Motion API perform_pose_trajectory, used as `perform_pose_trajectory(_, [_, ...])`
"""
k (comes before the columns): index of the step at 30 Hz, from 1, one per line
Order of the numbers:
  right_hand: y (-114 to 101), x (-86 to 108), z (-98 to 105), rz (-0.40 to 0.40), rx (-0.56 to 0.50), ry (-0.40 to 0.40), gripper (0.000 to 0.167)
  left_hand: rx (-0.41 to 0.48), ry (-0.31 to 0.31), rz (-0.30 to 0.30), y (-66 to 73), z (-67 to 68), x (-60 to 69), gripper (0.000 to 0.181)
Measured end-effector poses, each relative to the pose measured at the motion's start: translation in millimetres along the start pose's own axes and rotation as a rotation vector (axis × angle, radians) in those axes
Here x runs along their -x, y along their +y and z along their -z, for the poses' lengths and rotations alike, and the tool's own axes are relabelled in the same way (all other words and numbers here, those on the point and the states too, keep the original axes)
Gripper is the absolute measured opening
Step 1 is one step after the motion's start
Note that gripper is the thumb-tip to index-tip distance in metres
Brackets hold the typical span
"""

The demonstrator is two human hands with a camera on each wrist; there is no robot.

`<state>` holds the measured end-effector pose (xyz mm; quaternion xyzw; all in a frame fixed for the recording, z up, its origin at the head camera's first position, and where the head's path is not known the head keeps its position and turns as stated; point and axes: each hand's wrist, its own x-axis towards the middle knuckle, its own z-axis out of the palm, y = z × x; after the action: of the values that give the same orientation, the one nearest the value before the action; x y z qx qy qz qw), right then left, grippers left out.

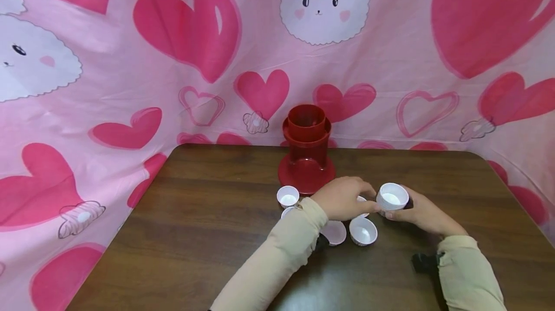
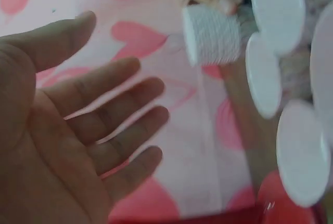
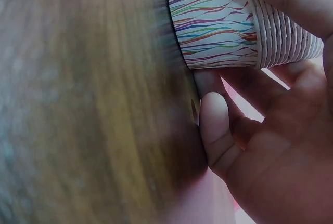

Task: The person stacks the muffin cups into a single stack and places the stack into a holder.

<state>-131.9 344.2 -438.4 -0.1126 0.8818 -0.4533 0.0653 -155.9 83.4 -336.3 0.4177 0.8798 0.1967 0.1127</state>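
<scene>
My right hand (image 1: 427, 212) holds a stack of nested white paper cups (image 1: 392, 196) upright at the right of the group. In the right wrist view the stack (image 3: 213, 24) shows wavy coloured lines on its lowest cup, with thumb and fingers of the hand (image 3: 281, 151) around it. My left hand (image 1: 347, 198) reaches beside the stack from the left; in the left wrist view its fingers (image 2: 117, 94) are spread and hold nothing, apart from the stack (image 2: 213, 34). Single white cups (image 1: 363, 231) stand below the left hand, some partly hidden by it.
A red round-based holder (image 1: 307, 171) with a red cup-like top stands at the table's back, behind the left hand. Another white cup (image 1: 288, 196) stands left of the left wrist. A pink heart-patterned cloth (image 1: 381, 50) hangs behind the brown table (image 1: 195, 234).
</scene>
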Motion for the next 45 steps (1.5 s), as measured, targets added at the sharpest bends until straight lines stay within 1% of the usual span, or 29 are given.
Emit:
perform_pose_trajectory(3, [0, -0.2, 0, -0.016, 0.016, 0.003, 0.067, 0.079, 0.054, -0.040, -11.8, 14.2, 18.6, 0.035])
perform_pose_trajectory(4, [1, -0.2, 0, -0.023, 0.022, 0.003, 0.068, 0.108, 0.076, -0.044, -16.1, 18.6, 25.2, 0.034])
perform_pose_trajectory(8, [2, 0.2, -1, -0.032, 0.032, 0.003, 0.070, 0.187, 0.197, -0.079, -35.7, 31.6, 48.7, 0.027])
perform_pose_trajectory(11, [1, 0.5, -1, -0.024, 0.034, 0.012, 0.071, 0.223, 0.289, -0.113, -52.2, 35.8, 62.6, 0.021])
perform_pose_trajectory(12, [1, 0.7, -2, -0.017, 0.031, 0.015, 0.070, 0.235, 0.311, -0.117, -58.0, 36.2, 66.7, 0.020])
perform_pose_trajectory(14, [1, 1.1, -2, -0.001, 0.024, 0.020, 0.069, 0.251, 0.342, -0.107, -69.0, 36.2, 74.8, 0.019])
perform_pose_trajectory(15, [1, 1.2, -2, -0.002, 0.018, 0.019, 0.069, 0.261, 0.348, -0.095, -74.5, 35.9, 78.8, 0.020])
perform_pose_trajectory(18, [1, 1.5, -2, -0.010, 0.009, 0.016, 0.070, 0.280, 0.357, -0.038, -90.7, 32.3, 89.5, 0.026])
perform_pose_trajectory(21, [1, 1.1, -2, -0.023, 0.002, 0.008, 0.071, 0.291, 0.355, 0.023, -107.8, 24.6, 98.1, 0.035])
perform_pose_trajectory(23, [1, 1.0, -2, -0.014, 0.001, 0.009, 0.071, 0.257, 0.353, 0.062, -119.1, 17.8, 102.4, 0.040])
perform_pose_trajectory(26, [1, 1.3, -1, -0.009, 0.007, 0.018, 0.071, 0.174, 0.310, 0.141, -133.3, 8.5, 106.8, 0.049])
perform_pose_trajectory(28, [1, 1.8, -1, -0.013, 0.020, 0.023, 0.071, 0.129, 0.273, 0.185, -139.9, 4.0, 108.3, 0.056])
perform_pose_trajectory(30, [1, 2.2, 0, -0.019, 0.024, 0.025, 0.071, 0.117, 0.233, 0.231, -144.3, 0.3, 108.6, 0.062])
perform_pose_trajectory(32, [0, 2.2, 0, -0.022, 0.025, 0.021, 0.071, 0.119, 0.205, 0.255, -147.7, -3.2, 108.1, 0.065])
perform_pose_trajectory(36, [0, 0.9, -1, -0.018, 0.021, 0.016, 0.071, 0.113, 0.181, 0.278, -151.8, -10.2, 105.4, 0.068])
perform_pose_trajectory(40, [0, 0.5, -1, -0.028, 0.027, 0.020, 0.071, 0.108, 0.184, 0.273, -153.6, -17.0, 101.7, 0.068])
perform_pose_trajectory(45, [-1, 1.2, -1, -0.037, 0.028, 0.023, 0.071, 0.112, 0.176, 0.260, -151.1, -21.6, 97.7, 0.068])
